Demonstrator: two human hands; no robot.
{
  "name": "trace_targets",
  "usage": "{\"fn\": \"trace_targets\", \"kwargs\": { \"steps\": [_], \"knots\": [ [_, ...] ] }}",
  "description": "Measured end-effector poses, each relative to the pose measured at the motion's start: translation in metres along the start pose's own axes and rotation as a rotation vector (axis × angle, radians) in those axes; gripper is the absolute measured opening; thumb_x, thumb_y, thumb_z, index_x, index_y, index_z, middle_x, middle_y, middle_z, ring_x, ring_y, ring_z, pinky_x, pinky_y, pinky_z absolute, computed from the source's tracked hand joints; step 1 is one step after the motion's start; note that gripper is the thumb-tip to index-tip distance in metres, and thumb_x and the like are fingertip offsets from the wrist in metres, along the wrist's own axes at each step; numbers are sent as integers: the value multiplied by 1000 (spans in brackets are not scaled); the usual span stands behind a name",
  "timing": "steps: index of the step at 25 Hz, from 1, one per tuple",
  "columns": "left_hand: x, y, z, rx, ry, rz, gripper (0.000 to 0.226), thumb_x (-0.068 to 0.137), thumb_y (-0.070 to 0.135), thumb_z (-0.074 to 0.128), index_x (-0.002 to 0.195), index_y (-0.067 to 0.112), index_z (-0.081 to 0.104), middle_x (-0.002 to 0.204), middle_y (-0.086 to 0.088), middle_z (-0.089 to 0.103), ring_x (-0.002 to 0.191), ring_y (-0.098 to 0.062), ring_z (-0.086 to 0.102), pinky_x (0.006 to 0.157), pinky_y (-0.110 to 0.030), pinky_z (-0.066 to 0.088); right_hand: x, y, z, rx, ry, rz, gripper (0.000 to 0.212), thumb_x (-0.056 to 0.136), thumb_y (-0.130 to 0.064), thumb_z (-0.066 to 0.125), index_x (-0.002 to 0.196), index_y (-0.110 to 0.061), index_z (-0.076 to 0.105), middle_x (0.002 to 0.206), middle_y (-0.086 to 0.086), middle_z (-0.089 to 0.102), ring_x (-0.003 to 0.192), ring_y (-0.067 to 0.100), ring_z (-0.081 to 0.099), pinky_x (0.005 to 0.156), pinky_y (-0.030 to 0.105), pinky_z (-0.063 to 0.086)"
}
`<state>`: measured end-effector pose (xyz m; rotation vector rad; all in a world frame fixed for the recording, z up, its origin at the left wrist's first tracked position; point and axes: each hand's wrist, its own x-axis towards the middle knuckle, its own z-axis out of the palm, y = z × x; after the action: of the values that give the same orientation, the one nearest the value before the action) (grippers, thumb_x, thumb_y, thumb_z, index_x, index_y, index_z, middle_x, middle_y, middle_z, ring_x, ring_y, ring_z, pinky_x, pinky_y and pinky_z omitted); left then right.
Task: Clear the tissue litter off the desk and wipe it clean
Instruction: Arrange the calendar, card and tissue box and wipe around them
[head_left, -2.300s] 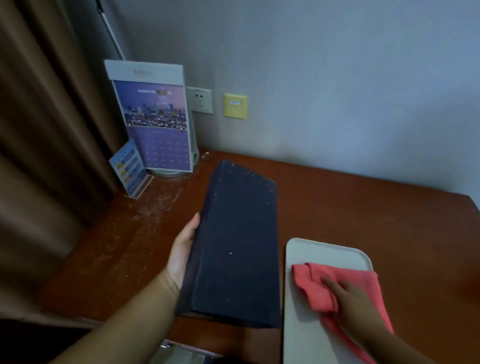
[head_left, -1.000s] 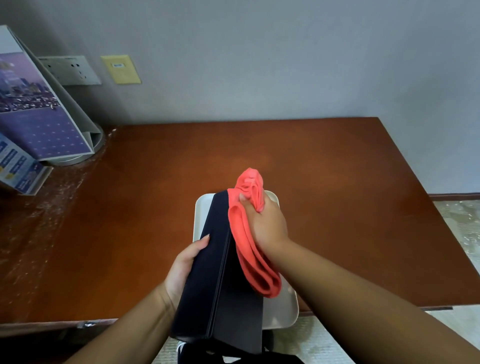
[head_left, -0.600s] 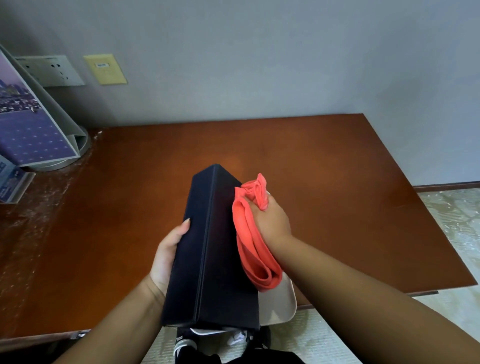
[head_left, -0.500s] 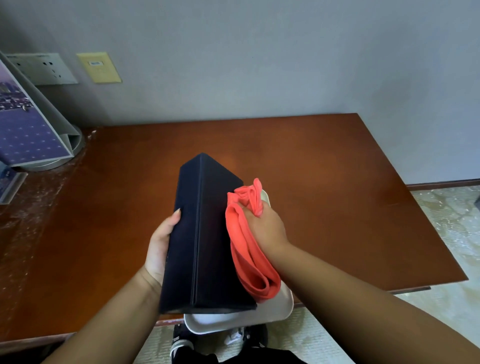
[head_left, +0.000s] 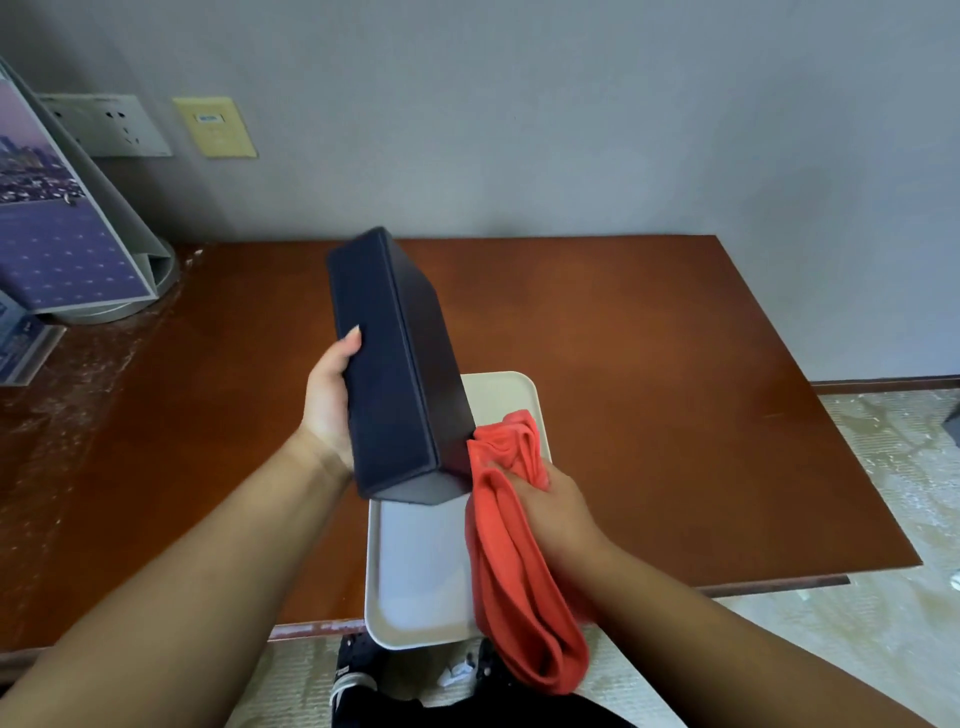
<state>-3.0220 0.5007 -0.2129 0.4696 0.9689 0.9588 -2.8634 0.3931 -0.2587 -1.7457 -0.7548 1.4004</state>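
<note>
Your right hand (head_left: 556, 512) grips a soft coral cloth (head_left: 514, 587), its folds hanging over the smooth white tray (head_left: 415, 571) at the front edge of the glossy brown desk (head_left: 623, 389). Your left hand (head_left: 327, 400) clasps the matte navy rectangular box (head_left: 395, 364), now lifted higher, exposing more tray.

Worktop (head_left: 649, 364): reddish-brown wood, varnished to a smooth gloss across the middle and right; the left part is dull and speckled with pale dusty marks. Box (head_left: 395, 364): dark navy, matt, fine-grained covering, leatherette in look. Tray (head_left: 415, 571): off-white, smooth, satin, plastic in look. Cloth (head_left: 519, 571): coral-red, soft, matt fabric in folds. Calendar (head_left: 57, 249): printed paper, slight sheen. Wall (head_left: 519, 104): grey paint, matt. Socket plate (head_left: 109, 124): white plastic, smooth.
</note>
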Motion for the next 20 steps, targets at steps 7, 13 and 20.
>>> {"fn": "trace_targets", "kwargs": {
  "steps": [7, 13, 20],
  "knots": [
    [3, 2, 6, 826, 86, 133, 25, 73, 16, 75, 95, 9, 65, 84, -6, 71, 77, -23, 69, 66, -30, 54, 19, -4, -64, 570, 129, 127, 11, 89, -13, 57, 90, -7, 66, 75, 11, 69, 63, 18, 66, 62, 28, 57],
    [-17, -36, -4, 2125, -124, 353, 13, 72, 23, 59, 84, 23, 54, 89, 4, 61, 87, -22, 59, 65, -29, 40, 12, -49, -85, 65, 276, -260, 19, 84, -12, 63, 100, -24, 62, 91, -2, 69, 86, 17, 67, 79, 33, 54],
    [-31, -58, -7, 2205, -266, 562, 22, 77, 19, 54, 98, 21, 59, 102, 2, 60, 97, -22, 54, 72, -28, 29, 13, -74, -26, -1241, 329, -667, 57, 78, -30, 58, 133, -39, 44, 138, -2, 42, 105, 30, 56, 83, 35, 45]
  ]
}}
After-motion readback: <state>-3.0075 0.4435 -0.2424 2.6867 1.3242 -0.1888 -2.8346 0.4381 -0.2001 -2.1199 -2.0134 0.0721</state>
